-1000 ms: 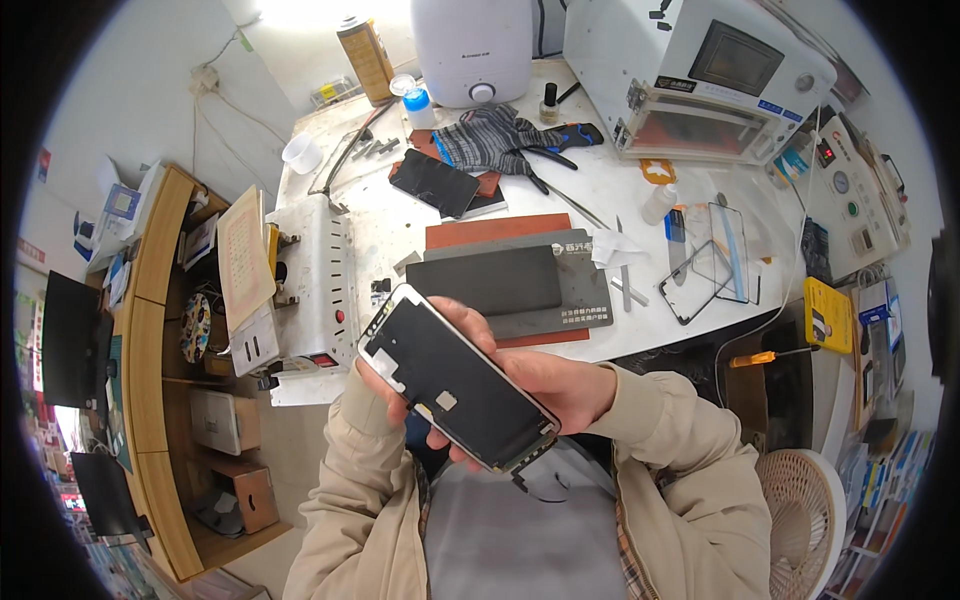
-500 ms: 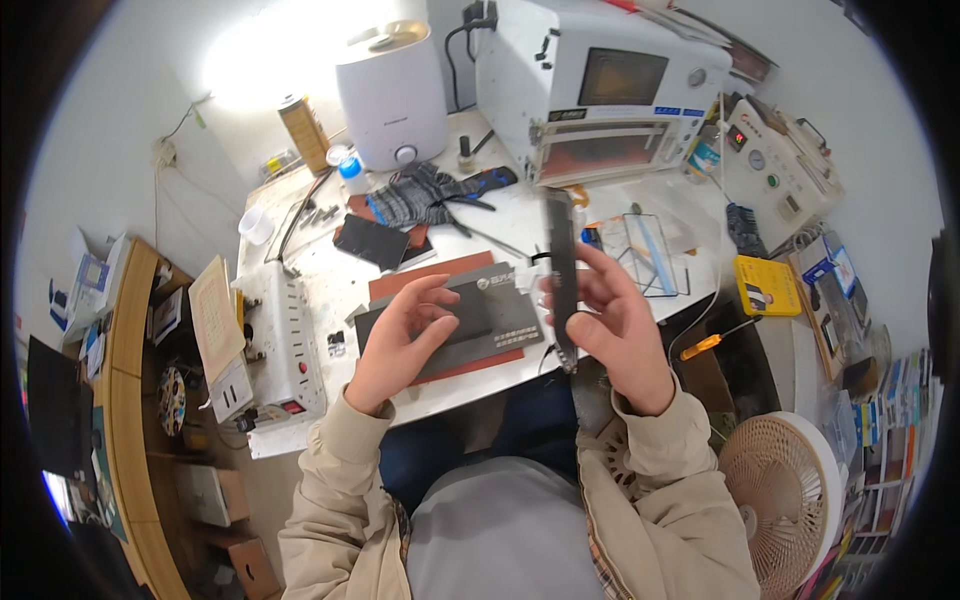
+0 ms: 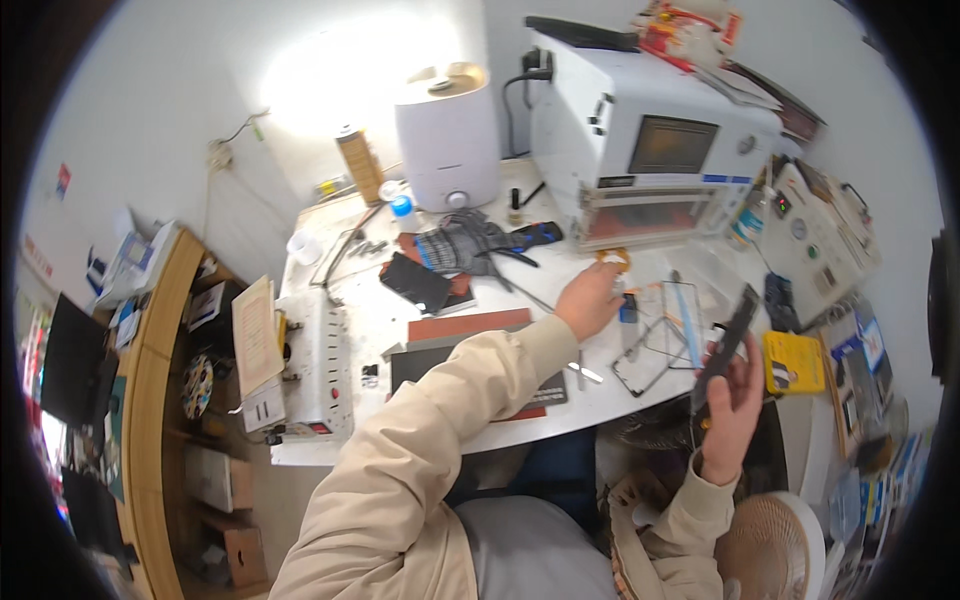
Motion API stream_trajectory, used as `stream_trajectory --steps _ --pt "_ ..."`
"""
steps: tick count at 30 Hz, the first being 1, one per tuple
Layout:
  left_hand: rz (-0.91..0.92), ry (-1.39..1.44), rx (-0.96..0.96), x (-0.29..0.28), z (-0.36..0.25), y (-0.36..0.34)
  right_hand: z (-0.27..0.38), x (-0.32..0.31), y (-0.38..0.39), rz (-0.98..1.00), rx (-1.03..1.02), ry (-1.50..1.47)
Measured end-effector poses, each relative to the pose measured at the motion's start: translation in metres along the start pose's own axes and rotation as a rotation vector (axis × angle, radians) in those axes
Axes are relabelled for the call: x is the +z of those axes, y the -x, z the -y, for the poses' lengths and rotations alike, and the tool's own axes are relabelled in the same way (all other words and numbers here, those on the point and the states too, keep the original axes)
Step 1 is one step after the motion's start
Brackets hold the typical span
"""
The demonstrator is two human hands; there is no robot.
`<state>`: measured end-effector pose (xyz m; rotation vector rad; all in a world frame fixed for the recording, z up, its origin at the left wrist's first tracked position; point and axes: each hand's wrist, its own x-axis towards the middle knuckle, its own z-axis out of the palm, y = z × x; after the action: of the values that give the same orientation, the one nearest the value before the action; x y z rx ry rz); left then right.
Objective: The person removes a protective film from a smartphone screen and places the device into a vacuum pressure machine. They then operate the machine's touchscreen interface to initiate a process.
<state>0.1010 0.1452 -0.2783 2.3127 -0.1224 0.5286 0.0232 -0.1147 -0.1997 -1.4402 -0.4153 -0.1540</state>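
Head view gives me, at my remote seat, the white bench [image 3: 366,342], with the dark phone panel [image 3: 735,326] held up near its right-hand edge. I see the panel clamped in the right hand [image 3: 732,402], thumb on one side and fingers on the other, turned nearly edge-on. Among the containers, the wooden shelf unit [image 3: 160,400] at far left holds boxes; the white machine [image 3: 662,130] shows something reddish behind its front window; the white cup [image 3: 303,247] hides its contents from me. The left forearm slants across the bench, its sleeve partly covering the dark mat [image 3: 552,394]. The left hand [image 3: 588,300] reaches palm-down, fingertips near a small yellow-orange piece [image 3: 613,259]; I cannot tell whether they grip anything.
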Motion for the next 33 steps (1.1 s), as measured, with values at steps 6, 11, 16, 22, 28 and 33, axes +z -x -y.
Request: stream_trajectory --steps 6,11,16,22,28,33 --pt "-0.289 -0.06 -0.151 -0.119 -0.007 0.044 -0.012 0.007 -0.013 0.005 -0.022 0.009" --pt "-0.535 -0.35 -0.422 -0.219 0.065 0.14 -0.021 0.016 -0.025 0.069 -0.008 0.01" --pt "-0.477 -0.39 -0.497 -0.217 0.1 0.182 -0.015 0.027 -0.033 0.029 -0.073 0.222" --pt "-0.499 -0.318 -0.518 -0.206 0.108 0.188 -0.003 0.023 -0.035 -0.021 -0.336 0.69" --pt "-0.453 -0.8 -0.32 -0.189 0.008 0.173 -0.004 0.012 -0.034 -0.049 -0.341 0.772" --pt "-0.085 -0.007 -0.216 -0.141 -0.063 0.067 -0.008 -0.012 -0.032 -0.2 -0.261 0.72"
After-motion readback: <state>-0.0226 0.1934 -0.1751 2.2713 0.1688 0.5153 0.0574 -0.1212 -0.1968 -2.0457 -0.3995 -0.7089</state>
